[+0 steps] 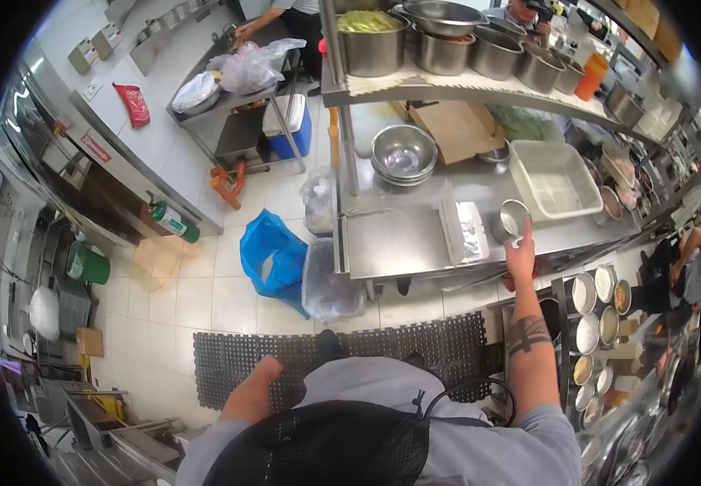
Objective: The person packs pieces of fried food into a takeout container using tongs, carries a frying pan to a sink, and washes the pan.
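Observation:
My right hand (519,255) reaches forward to the front edge of the steel counter and grips the rim of a small round metal bowl (509,217). One finger lies along the bowl's right side. Just left of the bowl is a carton-like box with a foil-lined inside (470,231). Behind and to the right stands a pale rectangular plastic tub (557,162). My left hand (269,368) hangs low at my side, above the black floor mat, away from the counter; its fingers are not visible.
Stacked steel bowls (403,154) and a brown cardboard box (454,130) stand farther back. Pots (371,50) line the shelf above. A blue bag (271,255) and a clear bin bag (330,279) sit on the floor to the left. Other people work at the back and right.

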Tool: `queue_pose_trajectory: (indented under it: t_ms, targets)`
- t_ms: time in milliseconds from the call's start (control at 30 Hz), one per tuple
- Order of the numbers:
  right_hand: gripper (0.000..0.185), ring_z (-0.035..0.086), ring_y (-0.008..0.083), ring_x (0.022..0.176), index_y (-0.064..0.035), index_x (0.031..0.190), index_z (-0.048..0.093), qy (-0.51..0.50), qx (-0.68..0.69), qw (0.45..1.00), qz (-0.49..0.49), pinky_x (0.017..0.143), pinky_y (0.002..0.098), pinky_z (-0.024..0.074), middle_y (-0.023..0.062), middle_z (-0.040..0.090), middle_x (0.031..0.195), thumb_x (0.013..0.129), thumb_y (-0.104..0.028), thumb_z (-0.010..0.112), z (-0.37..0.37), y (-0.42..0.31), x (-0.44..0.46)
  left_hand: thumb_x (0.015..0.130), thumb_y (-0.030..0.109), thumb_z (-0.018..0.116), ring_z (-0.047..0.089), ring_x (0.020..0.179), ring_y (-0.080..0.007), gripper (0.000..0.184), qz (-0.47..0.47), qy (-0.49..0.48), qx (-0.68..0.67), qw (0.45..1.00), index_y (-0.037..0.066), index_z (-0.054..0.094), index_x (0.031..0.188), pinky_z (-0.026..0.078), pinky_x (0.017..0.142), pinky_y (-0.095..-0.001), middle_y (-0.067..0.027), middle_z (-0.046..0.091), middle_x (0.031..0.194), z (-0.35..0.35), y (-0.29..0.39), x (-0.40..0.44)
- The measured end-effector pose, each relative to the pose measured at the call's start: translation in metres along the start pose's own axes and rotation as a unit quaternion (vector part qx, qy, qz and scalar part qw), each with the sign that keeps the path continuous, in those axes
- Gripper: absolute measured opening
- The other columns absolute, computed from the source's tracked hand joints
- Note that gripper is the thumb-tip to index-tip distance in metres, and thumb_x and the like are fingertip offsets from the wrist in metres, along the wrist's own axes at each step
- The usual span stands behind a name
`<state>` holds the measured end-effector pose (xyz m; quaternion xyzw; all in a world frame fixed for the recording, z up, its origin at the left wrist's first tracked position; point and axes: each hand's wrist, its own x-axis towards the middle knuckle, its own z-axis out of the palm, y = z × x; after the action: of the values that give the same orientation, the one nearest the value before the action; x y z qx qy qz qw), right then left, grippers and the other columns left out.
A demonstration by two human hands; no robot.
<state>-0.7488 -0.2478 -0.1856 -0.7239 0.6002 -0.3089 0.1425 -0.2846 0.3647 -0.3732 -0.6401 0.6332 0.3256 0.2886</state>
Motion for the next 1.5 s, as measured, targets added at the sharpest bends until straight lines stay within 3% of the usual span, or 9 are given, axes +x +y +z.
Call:
queue_pose_trajectory:
  t_ms: [133,400,467,500,833,933,1067,1267,1500]
  targets:
    - [0.032,0.066,0.0371,0.098,-0.0037,0.104,0.071,-0.046,-0.039,0.998,0.002,0.085,0.0432,0.0505,0.0223,0.069,0.100,0.078,-0.022,0.068,0.021,0.029,0.033,0.084,0.024,0.056,0.069,0.088,-0.0349,0.023,-0.044,0.006,-0.083,0.996,0.009,0.073,0.090,0.055,0.077,-0.0457,-0.0183,0.070,0.092,0.007,-0.014,-0.014]
    - [0.027,0.065,0.0396,0.088,-0.0026,0.096,0.069,0.019,-0.067,0.996,0.048,0.077,0.0456,0.0511,0.0207,0.068,0.093,0.086,-0.027,0.066,-0.019,0.005,-0.050,0.087,0.025,0.056,0.069,0.072,-0.0308,0.027,0.163,0.208,-0.088,0.960,0.003,0.072,0.088,0.054,0.070,-0.0445,-0.0143,0.071,0.081,-0.077,-0.017,0.078]
    - [0.027,0.065,0.0394,0.087,-0.0045,0.098,0.068,0.040,-0.068,0.990,0.116,0.075,0.0457,0.0505,0.0210,0.067,0.090,0.089,-0.030,0.064,-0.046,0.005,-0.088,0.086,0.021,0.059,0.068,0.068,-0.0253,0.024,-0.019,0.082,-0.466,0.881,0.000,0.071,0.090,0.054,0.068,-0.0401,-0.0141,0.071,0.079,-0.131,0.002,0.075]
    - [0.025,0.065,0.0397,0.085,-0.0051,0.097,0.069,0.071,-0.065,0.989,0.110,0.074,0.0451,0.0506,0.0211,0.067,0.089,0.088,-0.029,0.065,-0.062,0.015,-0.105,0.087,0.020,0.061,0.067,0.067,-0.0210,0.025,0.019,0.064,-0.544,0.837,-0.003,0.070,0.090,0.053,0.066,-0.0358,-0.0138,0.071,0.079,-0.115,-0.012,0.107]
    - [0.024,0.065,0.0388,0.093,-0.0082,0.102,0.070,0.329,-0.162,0.884,0.288,0.082,0.0454,0.0500,0.0204,0.069,0.096,0.089,-0.025,0.061,-0.221,0.214,-0.193,0.089,0.028,0.059,0.069,0.072,-0.0236,0.029,0.006,-0.134,-0.243,0.961,0.001,0.069,0.093,0.054,0.065,-0.0364,-0.0138,0.073,0.089,-0.166,0.036,0.178]
    - [0.025,0.066,0.0395,0.091,-0.0072,0.102,0.070,0.365,-0.147,0.859,0.328,0.082,0.0462,0.0506,0.0199,0.070,0.095,0.088,-0.025,0.061,-0.260,0.292,-0.192,0.086,0.025,0.057,0.067,0.086,-0.0304,0.026,0.253,0.041,0.106,0.961,0.005,0.071,0.096,0.052,0.072,-0.0401,-0.0184,0.070,0.097,-0.178,0.094,0.192]
    - [0.025,0.066,0.0404,0.089,-0.0062,0.100,0.070,0.353,-0.146,0.851,0.360,0.081,0.0465,0.0510,0.0201,0.070,0.092,0.087,-0.026,0.061,-0.299,0.364,-0.175,0.088,0.031,0.058,0.066,0.092,-0.0355,0.032,0.079,0.035,-0.244,0.966,0.003,0.071,0.095,0.051,0.080,-0.0417,-0.0203,0.070,0.095,-0.232,0.213,0.185]
    - [0.020,0.066,0.0404,0.087,-0.0067,0.090,0.071,0.266,-0.215,0.849,0.403,0.079,0.0506,0.0512,0.0226,0.069,0.089,0.081,-0.020,0.060,-0.316,0.440,-0.162,0.087,0.036,0.062,0.068,0.083,-0.0266,0.037,0.090,0.081,-0.348,0.930,0.002,0.071,0.097,0.051,0.078,-0.0371,-0.0166,0.072,0.089,-0.308,0.294,0.189]
    - [0.021,0.066,0.0398,0.088,-0.0067,0.089,0.072,0.216,-0.159,0.874,0.404,0.079,0.0469,0.0518,0.0217,0.069,0.089,0.075,-0.016,0.060,-0.324,0.411,-0.165,0.086,0.029,0.064,0.068,0.072,-0.0209,0.031,0.014,0.085,-0.300,0.950,0.000,0.071,0.094,0.052,0.066,-0.0358,-0.0118,0.071,0.079,-0.290,0.249,0.203]
